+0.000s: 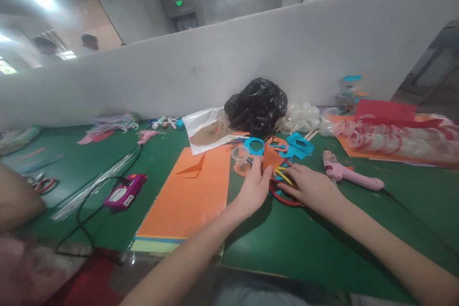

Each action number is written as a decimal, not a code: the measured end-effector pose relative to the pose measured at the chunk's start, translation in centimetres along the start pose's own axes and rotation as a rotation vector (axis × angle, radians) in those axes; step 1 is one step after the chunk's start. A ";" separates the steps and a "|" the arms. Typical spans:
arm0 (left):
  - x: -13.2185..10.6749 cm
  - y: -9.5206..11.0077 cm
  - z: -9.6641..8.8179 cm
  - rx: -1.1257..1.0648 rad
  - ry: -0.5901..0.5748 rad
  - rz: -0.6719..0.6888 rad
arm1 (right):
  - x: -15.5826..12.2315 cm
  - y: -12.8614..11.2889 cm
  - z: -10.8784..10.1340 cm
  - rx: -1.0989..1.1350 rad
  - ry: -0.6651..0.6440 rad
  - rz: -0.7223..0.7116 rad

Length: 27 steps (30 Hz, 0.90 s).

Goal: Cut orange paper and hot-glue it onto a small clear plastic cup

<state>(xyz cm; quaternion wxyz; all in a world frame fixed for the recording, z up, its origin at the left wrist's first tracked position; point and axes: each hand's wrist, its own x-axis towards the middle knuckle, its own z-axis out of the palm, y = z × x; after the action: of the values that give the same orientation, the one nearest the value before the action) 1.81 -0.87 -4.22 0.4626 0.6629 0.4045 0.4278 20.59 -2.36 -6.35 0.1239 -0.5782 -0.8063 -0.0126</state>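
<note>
Green surface meets a pale partition, with a black bag before it, at 12 o'clock from the hands. At the centre, the left hand has a narrow grip, pinching an orange piece upright. Right hand curls over yellow bars and a red loop; whether its grip closes on them, I cannot tell. Just beside the left hand, at 10 o'clock, stands a clear cup; orange sheets lie at 9, with a purple box farther out. Pink glue gun lies at 3 o'clock, stacked cups beyond, towards 2.
</note>
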 end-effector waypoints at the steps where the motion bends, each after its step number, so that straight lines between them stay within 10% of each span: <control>1: -0.1 0.1 0.0 0.037 -0.020 0.021 | 0.1 0.0 0.2 -0.016 -0.010 -0.013; 14: -1.0 0.6 -0.4 0.184 -0.181 0.161 | -0.8 0.8 -0.2 -0.090 -0.008 0.175; 27: 0.0 0.9 0.1 -0.322 0.074 -0.088 | 0.2 2.8 -2.8 1.308 0.019 0.431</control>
<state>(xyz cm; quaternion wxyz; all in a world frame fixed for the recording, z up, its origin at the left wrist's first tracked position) 2.04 -1.15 -3.44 0.5659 0.5458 0.3762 0.4903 23.63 -1.72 -3.97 0.4541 -0.5319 -0.5139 0.4967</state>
